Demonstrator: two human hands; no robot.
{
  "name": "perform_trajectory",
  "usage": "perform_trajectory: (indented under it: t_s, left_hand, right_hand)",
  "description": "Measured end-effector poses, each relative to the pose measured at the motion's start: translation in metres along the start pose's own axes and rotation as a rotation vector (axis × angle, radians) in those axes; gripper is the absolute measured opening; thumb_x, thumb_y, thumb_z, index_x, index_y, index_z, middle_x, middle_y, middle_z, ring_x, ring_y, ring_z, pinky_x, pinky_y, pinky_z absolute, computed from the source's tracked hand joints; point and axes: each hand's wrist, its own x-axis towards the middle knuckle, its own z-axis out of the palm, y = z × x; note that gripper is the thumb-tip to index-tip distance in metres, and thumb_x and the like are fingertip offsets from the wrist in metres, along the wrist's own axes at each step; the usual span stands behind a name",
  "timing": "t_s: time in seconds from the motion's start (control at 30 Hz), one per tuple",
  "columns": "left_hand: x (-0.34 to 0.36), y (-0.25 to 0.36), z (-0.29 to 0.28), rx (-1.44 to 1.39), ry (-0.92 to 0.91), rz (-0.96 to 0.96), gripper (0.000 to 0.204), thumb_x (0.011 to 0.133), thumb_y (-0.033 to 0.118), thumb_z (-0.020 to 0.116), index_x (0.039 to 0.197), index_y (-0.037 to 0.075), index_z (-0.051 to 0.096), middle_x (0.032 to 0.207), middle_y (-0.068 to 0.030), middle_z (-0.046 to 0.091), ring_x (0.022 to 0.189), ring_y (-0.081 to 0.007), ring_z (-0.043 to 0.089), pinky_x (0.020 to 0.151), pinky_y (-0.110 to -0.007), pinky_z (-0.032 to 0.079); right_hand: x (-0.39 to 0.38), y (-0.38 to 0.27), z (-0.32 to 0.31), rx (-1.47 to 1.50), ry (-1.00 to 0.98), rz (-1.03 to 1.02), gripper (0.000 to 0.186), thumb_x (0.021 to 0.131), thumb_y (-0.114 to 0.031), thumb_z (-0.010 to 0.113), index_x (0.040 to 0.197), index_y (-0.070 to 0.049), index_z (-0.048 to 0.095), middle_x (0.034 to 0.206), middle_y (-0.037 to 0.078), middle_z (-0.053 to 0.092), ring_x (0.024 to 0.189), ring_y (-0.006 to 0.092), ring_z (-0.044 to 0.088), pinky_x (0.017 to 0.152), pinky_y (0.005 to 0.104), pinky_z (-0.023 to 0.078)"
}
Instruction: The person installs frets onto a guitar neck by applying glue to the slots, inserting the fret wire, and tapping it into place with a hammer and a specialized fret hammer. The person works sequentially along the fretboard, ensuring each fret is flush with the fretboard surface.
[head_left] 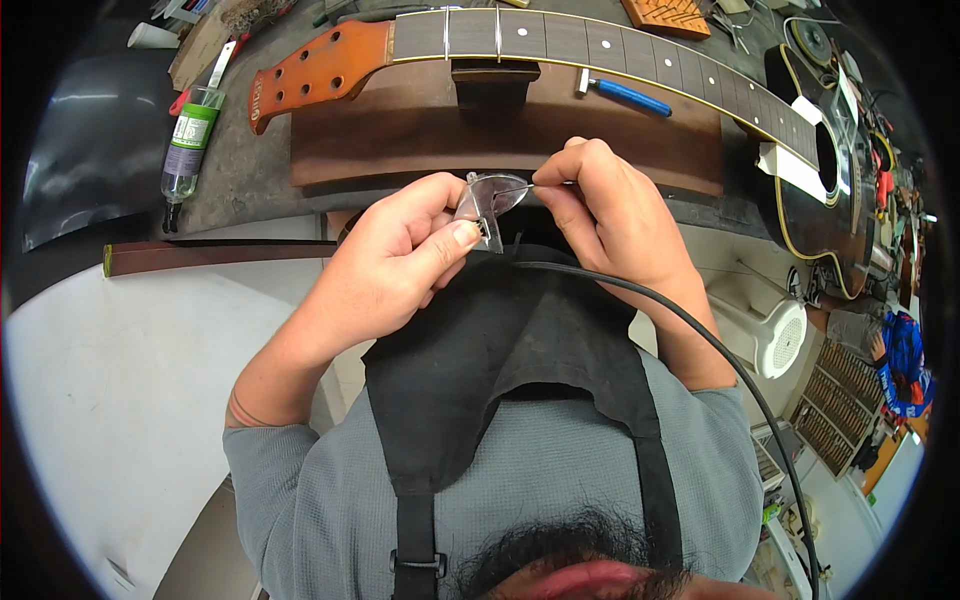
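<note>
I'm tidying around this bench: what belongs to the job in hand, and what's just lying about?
Job in hand:
clear piece, in the left grip
thin rod, pinched in the right grip

Apparently lying about:
labelled bottle
blue-handled tool
guitar, untouched, though possibly relevant

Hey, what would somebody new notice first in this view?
Probably the guitar stretching across the top, from orange-brown headstock at upper left to dark body at right. Next, at center, the left hand holds a clear, curved piece while the right hand beside it pinches a thin rod-like item.
</note>
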Motion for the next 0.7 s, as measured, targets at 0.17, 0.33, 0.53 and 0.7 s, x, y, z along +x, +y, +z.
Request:
perform_trajectory:
  t_s: [0.17, 0.33, 0.53, 0.7]
  left_hand:
    - [-0.0014, -0.0034, 0.0018, -0.024, 0.008, 0.007, 0.020, 0.113, 0.023, 0.060, 0.117, 0.004, 0.059, 0.071, 0.0046, 0.051, 0.057, -0.0017, 0.043, 0.051, -0.020, 0.035]
    - [-0.0024, -0.0035, 0.0055, -0.037, 0.027, 0.017, 0.019, 0.113, 0.023, 0.061, 0.115, 0.004, 0.058, 0.072, 0.0041, 0.051, 0.058, -0.0020, 0.043, 0.051, -0.020, 0.035]
    - [-0.0034, -0.0047, 0.0065, -0.041, 0.036, 0.025, 0.019, 0.113, 0.024, 0.061, 0.114, 0.005, 0.058, 0.071, 0.0040, 0.052, 0.057, -0.0021, 0.044, 0.051, -0.020, 0.036]
    - [-0.0043, 0.0033, -0.0017, 0.023, 0.005, -0.027, 0.022, 0.113, 0.027, 0.063, 0.113, 0.005, 0.059, 0.072, 0.0034, 0.054, 0.058, -0.0020, 0.047, 0.051, -0.019, 0.037]
  right_hand:
    - [-0.0023, 0.0003, 0.0043, -0.025, 0.062, -0.042, 0.026, 0.091, 0.002, 0.078, 0.105, -0.004, 0.057, 0.089, 0.012, 0.066, 0.083, 0.0369, 0.068, 0.074, 0.0459, 0.054]
    - [-0.0038, 0.0006, 0.0067, -0.016, 0.082, -0.053, 0.026, 0.091, 0.003, 0.077, 0.105, -0.003, 0.057, 0.088, 0.013, 0.065, 0.081, 0.0374, 0.067, 0.074, 0.0455, 0.053]
    - [-0.0044, 0.0006, 0.0087, -0.018, 0.092, -0.041, 0.026, 0.092, 0.003, 0.077, 0.106, -0.003, 0.056, 0.089, 0.013, 0.066, 0.082, 0.0372, 0.067, 0.074, 0.0454, 0.054]
    - [-0.0030, -0.0029, 0.0037, 0.014, 0.042, -0.009, 0.026, 0.092, 0.003, 0.076, 0.107, -0.003, 0.056, 0.092, 0.013, 0.067, 0.085, 0.0371, 0.068, 0.077, 0.0446, 0.054]
